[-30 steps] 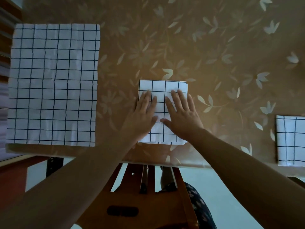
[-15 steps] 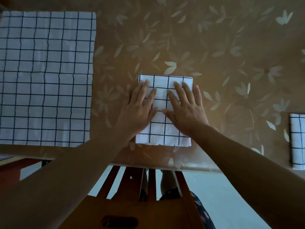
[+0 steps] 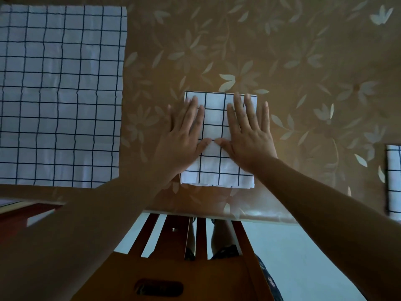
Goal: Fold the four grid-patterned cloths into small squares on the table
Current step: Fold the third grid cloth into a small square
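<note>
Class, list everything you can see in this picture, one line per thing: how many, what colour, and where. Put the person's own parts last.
folded cloth: one, white with dark grid lines, middle of the table near its front edge, under both hands
spread-out cloth: one, same white with dark grid, flat on the table's left side
cloth at the right edge: one, same pattern, cut off by the frame, looks folded
table: one, brown cover with pale flower print
chair: one, brown wood, slatted, below the table's front edge
floor: pale bluish, beside the chair
left hand: flat, pressing the folded cloth's left part
right hand: flat, pressing its right part
</note>
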`<state>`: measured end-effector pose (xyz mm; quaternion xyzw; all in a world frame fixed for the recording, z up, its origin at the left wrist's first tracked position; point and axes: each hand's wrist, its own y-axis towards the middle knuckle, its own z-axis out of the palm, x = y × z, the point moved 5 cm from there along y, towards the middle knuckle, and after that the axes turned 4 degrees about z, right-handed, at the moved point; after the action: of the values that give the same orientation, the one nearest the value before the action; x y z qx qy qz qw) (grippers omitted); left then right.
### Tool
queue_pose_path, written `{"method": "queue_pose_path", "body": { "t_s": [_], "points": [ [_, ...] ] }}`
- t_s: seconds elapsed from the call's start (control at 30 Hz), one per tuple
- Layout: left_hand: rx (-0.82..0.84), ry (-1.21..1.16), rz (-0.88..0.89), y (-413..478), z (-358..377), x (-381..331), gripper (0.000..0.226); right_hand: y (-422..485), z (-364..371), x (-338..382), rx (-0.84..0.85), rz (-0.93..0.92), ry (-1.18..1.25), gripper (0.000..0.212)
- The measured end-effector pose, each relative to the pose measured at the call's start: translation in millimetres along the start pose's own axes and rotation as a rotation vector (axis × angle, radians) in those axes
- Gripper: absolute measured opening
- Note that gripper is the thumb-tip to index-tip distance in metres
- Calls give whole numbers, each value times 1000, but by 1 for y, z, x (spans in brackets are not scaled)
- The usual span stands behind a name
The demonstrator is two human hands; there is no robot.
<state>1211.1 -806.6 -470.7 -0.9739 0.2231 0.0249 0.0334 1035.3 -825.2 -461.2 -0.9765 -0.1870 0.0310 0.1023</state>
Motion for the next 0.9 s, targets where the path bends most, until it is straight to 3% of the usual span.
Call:
{"method": "queue_pose_path", "body": {
  "t_s": [0.13, 0.37, 0.43, 0.57, 0.67, 0.83, 0.9],
  "points": [
    [71, 8, 45, -41, 10, -20, 85, -39, 16, 18, 41, -136, 1, 97],
    [185, 29, 15, -44, 13, -19, 85, -41, 20, 19, 157, -83, 31, 102],
    [114, -47, 2, -38, 3, -15, 77, -37, 10, 17, 135, -50, 82, 95],
    [-49, -256, -78, 7, -25, 10, 54, 2, -23, 2, -14, 65, 212, 60],
    [17, -233, -145, 47, -38, 26, 54, 40, -36, -11, 25, 107, 177, 71],
    [160, -246, -103, 75, -50, 33, 20, 56, -40, -18, 116, 194, 63, 74],
    [240, -263, -131, 72, -46, 30, 17, 50, -39, -18, 164, 226, 99, 70]
  ]
}}
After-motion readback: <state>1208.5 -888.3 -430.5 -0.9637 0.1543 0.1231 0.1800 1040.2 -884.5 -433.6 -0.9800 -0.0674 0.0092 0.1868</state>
